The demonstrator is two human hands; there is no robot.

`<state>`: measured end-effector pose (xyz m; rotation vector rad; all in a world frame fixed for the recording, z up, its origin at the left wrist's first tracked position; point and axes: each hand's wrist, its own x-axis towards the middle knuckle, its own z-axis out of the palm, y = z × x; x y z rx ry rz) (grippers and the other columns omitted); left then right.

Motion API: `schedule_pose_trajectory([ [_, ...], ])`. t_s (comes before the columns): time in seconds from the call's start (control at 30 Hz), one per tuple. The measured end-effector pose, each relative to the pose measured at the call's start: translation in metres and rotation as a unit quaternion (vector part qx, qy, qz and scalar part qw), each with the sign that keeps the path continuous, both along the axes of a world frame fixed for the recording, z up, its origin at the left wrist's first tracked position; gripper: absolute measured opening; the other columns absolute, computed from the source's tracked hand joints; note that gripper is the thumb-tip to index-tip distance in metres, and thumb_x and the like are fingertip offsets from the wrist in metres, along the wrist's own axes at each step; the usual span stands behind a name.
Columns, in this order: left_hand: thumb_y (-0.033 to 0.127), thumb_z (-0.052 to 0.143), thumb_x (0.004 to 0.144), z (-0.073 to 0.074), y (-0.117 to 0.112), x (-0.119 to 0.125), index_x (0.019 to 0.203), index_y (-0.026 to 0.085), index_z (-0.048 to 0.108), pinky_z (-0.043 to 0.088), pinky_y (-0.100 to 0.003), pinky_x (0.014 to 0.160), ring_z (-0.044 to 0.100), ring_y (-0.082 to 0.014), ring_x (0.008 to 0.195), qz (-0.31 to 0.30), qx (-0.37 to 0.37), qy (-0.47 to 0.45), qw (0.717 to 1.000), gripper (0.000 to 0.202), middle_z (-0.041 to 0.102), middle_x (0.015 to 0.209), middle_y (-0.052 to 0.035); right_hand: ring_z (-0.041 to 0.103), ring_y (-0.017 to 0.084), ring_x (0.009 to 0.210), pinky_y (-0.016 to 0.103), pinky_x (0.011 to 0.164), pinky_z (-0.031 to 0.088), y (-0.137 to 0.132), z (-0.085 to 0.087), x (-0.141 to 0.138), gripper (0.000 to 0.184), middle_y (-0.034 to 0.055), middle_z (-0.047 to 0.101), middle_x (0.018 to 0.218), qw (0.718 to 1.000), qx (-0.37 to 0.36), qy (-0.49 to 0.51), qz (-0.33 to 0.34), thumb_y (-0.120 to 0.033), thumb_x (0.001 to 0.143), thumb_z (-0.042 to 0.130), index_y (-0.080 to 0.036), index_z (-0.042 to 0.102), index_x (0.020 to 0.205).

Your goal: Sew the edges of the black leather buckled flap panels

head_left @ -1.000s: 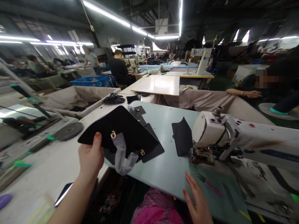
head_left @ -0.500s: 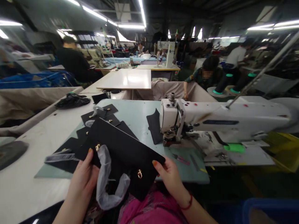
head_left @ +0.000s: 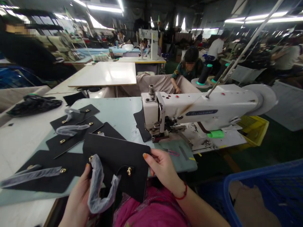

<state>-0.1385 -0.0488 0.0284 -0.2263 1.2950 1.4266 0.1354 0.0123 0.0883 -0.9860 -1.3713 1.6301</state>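
Between my hands, above my lap, is a black bag panel (head_left: 118,154) with gold ring fittings and a handle (head_left: 94,179) wrapped in clear plastic film. My left hand (head_left: 81,186) grips its left edge, thumb beside one gold fitting. At the upper right corner, my right hand (head_left: 162,165) pinches the panel with the thumb on top. The handle hangs in a loop off the panel's face. Several similar black panels (head_left: 78,121) with wrapped handles lie overlapping on the pale green table mat (head_left: 118,107). One more panel (head_left: 44,170) lies nearer, left of my left hand.
A white sewing machine (head_left: 196,104) stands at the right, with a dark cut piece (head_left: 142,126) beside its head and pink-handled snips (head_left: 172,153) in front. A blue crate (head_left: 227,183) and a yellow crate (head_left: 255,129) are further right. A co-worker (head_left: 189,63) leans over a cloth-lined bin behind.
The view has turned to the right, so the table and machine sit further left. The panel is still in both hands and lies less steeply slanted.
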Motion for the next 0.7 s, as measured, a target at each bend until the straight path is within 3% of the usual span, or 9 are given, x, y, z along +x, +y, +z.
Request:
schedule_pose_trajectory([
  [0.07,0.036,0.060,0.089,-0.014,0.001,-0.005,0.080,0.026,0.069,0.057,-0.020,0.045,0.069,-0.0160,0.051,0.017,0.014,0.007,1.000,0.016,0.073,0.061,0.0029,0.043,0.006,0.038,0.016,0.038,0.029,0.003,-0.002,0.002,0.041,-0.0054,0.046,0.048,1.000,0.002,-0.015,0.001,-0.053,0.090,0.058,-0.016,0.055,0.072],
  [0.13,0.037,0.066,0.084,-0.031,-0.003,0.000,0.093,0.030,0.070,0.061,-0.021,0.066,0.075,-0.0176,0.078,0.010,0.065,0.072,0.995,0.012,0.078,0.082,0.0037,0.046,0.007,0.037,0.016,0.038,0.029,0.005,-0.006,0.003,0.043,-0.0053,0.046,0.045,0.999,0.018,-0.036,-0.007,-0.054,0.092,0.055,-0.018,0.051,0.069],
  [0.2,0.033,0.074,0.077,-0.050,-0.013,0.020,0.109,0.034,0.067,0.058,-0.027,0.086,0.070,-0.0222,0.105,-0.046,0.106,0.114,0.987,0.033,0.076,0.106,0.0021,0.051,0.008,0.040,0.017,0.040,0.032,0.005,-0.009,0.002,0.043,-0.0040,0.049,0.046,0.997,0.055,-0.059,-0.011,-0.052,0.094,0.051,-0.018,0.051,0.069],
  [0.3,0.032,0.077,0.074,-0.074,-0.033,0.068,0.121,0.037,0.064,0.049,-0.040,0.102,0.063,-0.0289,0.119,-0.176,0.121,0.015,0.977,0.049,0.066,0.130,-0.0044,0.056,0.009,0.046,0.018,0.046,0.038,0.002,-0.014,-0.002,0.042,-0.0020,0.055,0.052,0.987,0.126,-0.096,0.027,-0.048,0.099,0.044,-0.018,0.059,0.074],
  [0.37,0.036,0.079,0.073,-0.078,-0.039,0.098,0.120,0.034,0.066,0.043,-0.041,0.108,0.058,-0.0291,0.124,-0.200,0.174,-0.051,0.963,0.049,0.060,0.138,-0.0063,0.058,0.010,0.049,0.019,0.052,0.042,-0.001,-0.018,-0.007,0.040,-0.0014,0.058,0.056,0.980,0.151,-0.114,0.059,-0.046,0.101,0.041,-0.018,0.064,0.083],
  [0.43,0.047,0.076,0.075,-0.071,-0.033,0.118,0.120,0.030,0.068,0.044,-0.038,0.107,0.060,-0.0272,0.121,-0.193,0.235,-0.102,0.947,0.049,0.063,0.133,-0.0078,0.060,0.011,0.051,0.020,0.055,0.045,-0.005,-0.026,-0.011,0.040,-0.0004,0.061,0.058,0.980,0.143,-0.119,0.075,-0.046,0.101,0.040,-0.018,0.065,0.086],
  [0.5,0.056,0.069,0.079,-0.057,-0.017,0.126,0.114,0.026,0.070,0.053,-0.034,0.093,0.069,-0.0227,0.098,-0.195,0.258,-0.141,0.936,0.046,0.072,0.107,-0.0080,0.061,0.012,0.051,0.021,0.054,0.045,-0.009,-0.037,-0.015,0.041,0.0003,0.062,0.057,0.985,0.110,-0.111,0.078,-0.047,0.100,0.041,-0.017,0.064,0.083],
  [0.6,0.062,0.068,0.077,-0.039,0.013,0.128,0.100,0.019,0.073,0.055,-0.028,0.061,0.062,-0.0156,0.057,-0.229,0.215,-0.159,0.936,0.049,0.070,0.076,-0.0056,0.062,0.013,0.051,0.020,0.051,0.046,-0.016,-0.056,-0.018,0.040,0.0009,0.063,0.058,0.995,0.047,-0.077,0.044,-0.051,0.097,0.046,-0.016,0.060,0.083],
  [0.7,0.055,0.076,0.072,-0.034,0.039,0.131,0.090,0.016,0.071,0.050,-0.025,0.050,0.063,-0.0158,0.056,-0.186,0.165,-0.085,0.965,0.043,0.072,0.077,-0.0065,0.066,0.014,0.055,0.021,0.050,0.049,-0.013,-0.069,-0.015,0.038,0.0026,0.067,0.067,0.999,-0.015,-0.048,-0.012,-0.054,0.093,0.052,-0.016,0.058,0.090],
])
